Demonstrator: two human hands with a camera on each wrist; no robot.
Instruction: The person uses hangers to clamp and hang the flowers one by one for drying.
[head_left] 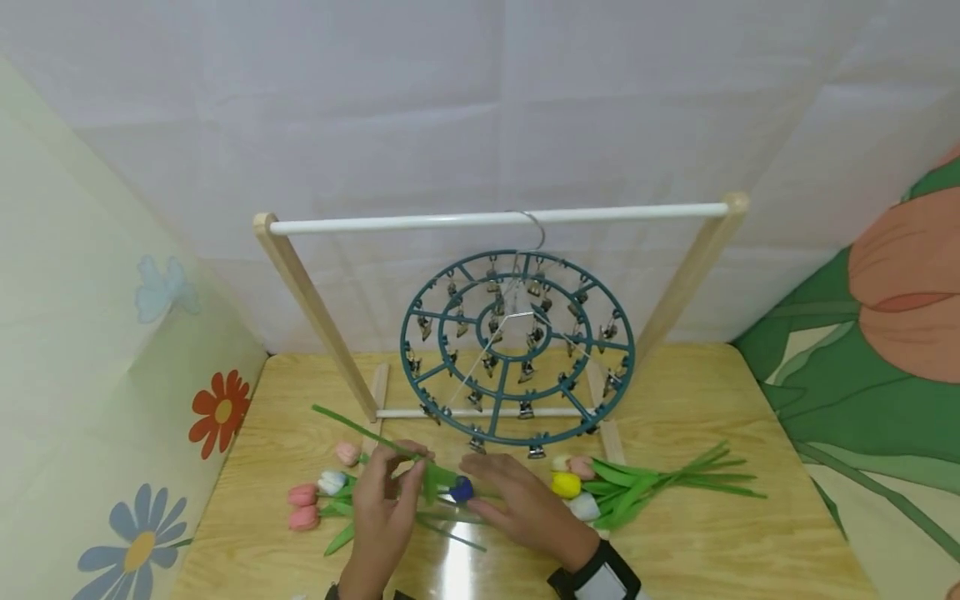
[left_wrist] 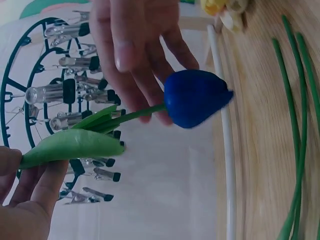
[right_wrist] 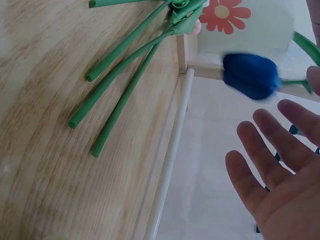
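Pinching the green stem of the blue artificial tulip (head_left: 461, 489) just above the wooden tabletop (head_left: 697, 533), the left hand (head_left: 384, 506) should hold steady, letting the flat, empty right hand (head_left: 521, 507) guide the bloom toward the teal round clip hanger (head_left: 517, 346).

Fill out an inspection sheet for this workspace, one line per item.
Surface: wooden table, light grain, some glare near the front edge.
Job's things: blue tulip held above the table; its green stem and leaf are in the left hand's grip.
Clutter: pink and white tulips lying at left; yellow, pink and white tulips with long stems at right.
Hands: left hand pinches the stem; right hand open, fingers straight, beside the bloom.
Cables: nothing seen.
Surroundings: wooden rack with white rail; teal round clip hanger hooked on it; white sheet behind, flower-print cloth at the sides.
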